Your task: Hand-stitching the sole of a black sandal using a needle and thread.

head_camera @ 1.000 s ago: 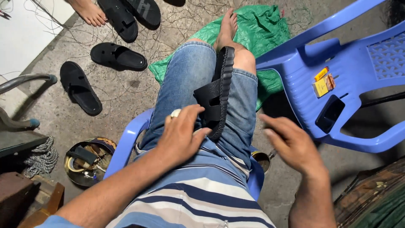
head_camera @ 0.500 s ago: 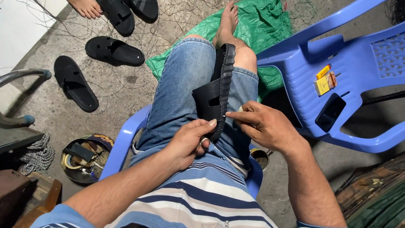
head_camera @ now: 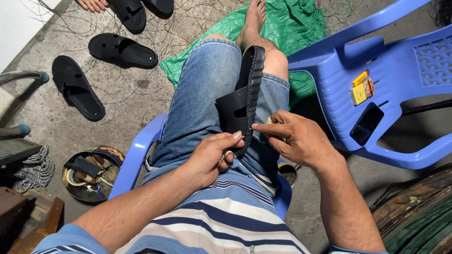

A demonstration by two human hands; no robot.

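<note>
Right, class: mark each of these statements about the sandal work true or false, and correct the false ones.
1. Both hands are at the near end of the black sandal on the lap. True.
2. The right hand rests on the blue chair. False: it is at the sandal's edge.
3. Two loose sandals lie on the floor to the left. True.
4. The tarp under the foot is red. False: it is green.
5. The left hand holds a phone. False: the phone lies on the chair.
</note>
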